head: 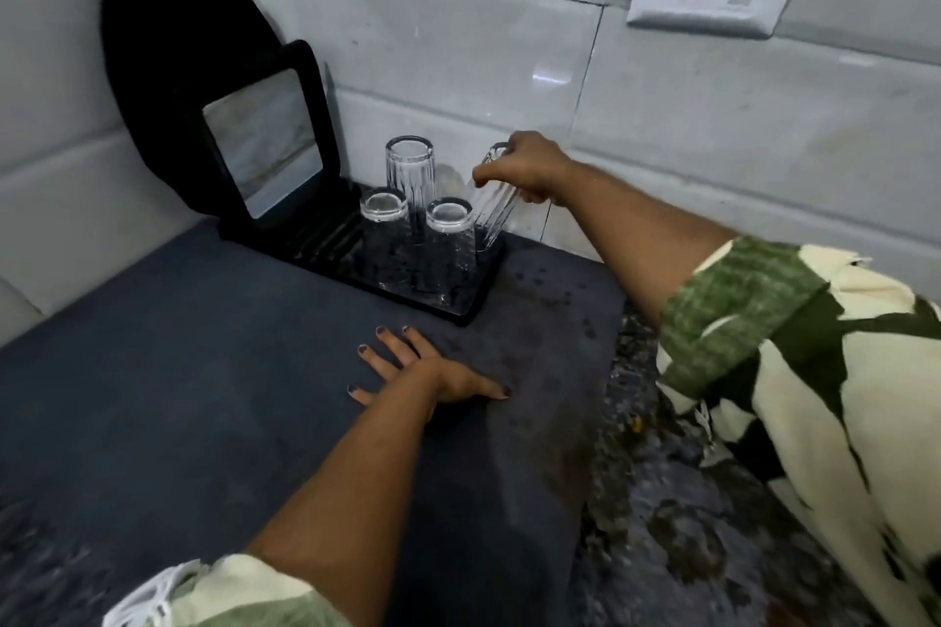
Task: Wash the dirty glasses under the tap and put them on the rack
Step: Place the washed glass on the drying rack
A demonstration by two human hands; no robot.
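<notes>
The left hand (433, 372) lies flat, fingers spread, on the dark grey mat (203, 372). The ridged black plastic rack (326, 244) holds three inverted clear ribbed glasses (410, 173). At its right corner the right hand (529, 168) grasps a fourth clear glass (491, 214), tilted; set down crooked, it could topple or knock its neighbour.

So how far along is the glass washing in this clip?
Three glasses already stand upside down on the black rack. The right hand grips a fourth glass, tilted at the rack's right end. The left hand rests flat on the mat. No tap or unwashed glasses visible.
</notes>
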